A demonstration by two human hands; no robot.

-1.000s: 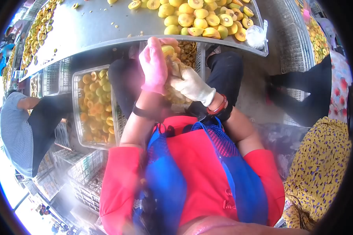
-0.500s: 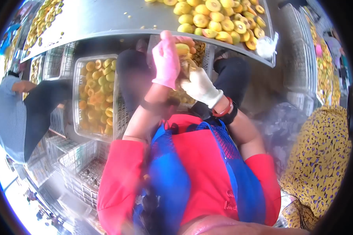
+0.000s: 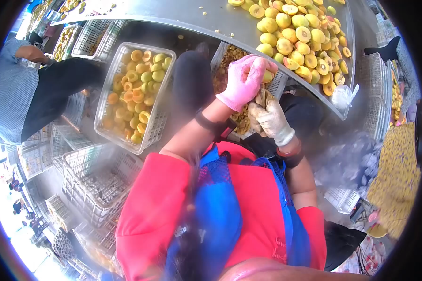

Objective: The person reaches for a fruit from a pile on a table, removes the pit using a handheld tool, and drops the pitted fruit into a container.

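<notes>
My left hand, in a pink glove, is closed around a yellow peach, mostly hidden by the fingers. Just below it is my right hand, in a white glove with soiled brownish fingers. Its fingers are curled tight near the fruit; what they grip is hidden. Both hands are above a crate of brownish-yellow scraps, close to the table edge. Halved yellow peaches, several with the pit showing, are heaped on the metal table.
To the left stands a white crate filled with hollowed peach halves. Stacked baskets are below it. A plastic bag lies at the table corner. Another person sits at far left; a yellow patterned cloth is at right.
The view has swung, so the table, crates and my hands appear farther right. Both hands stay close together at the fruit; the left fingers now cover more of it.
</notes>
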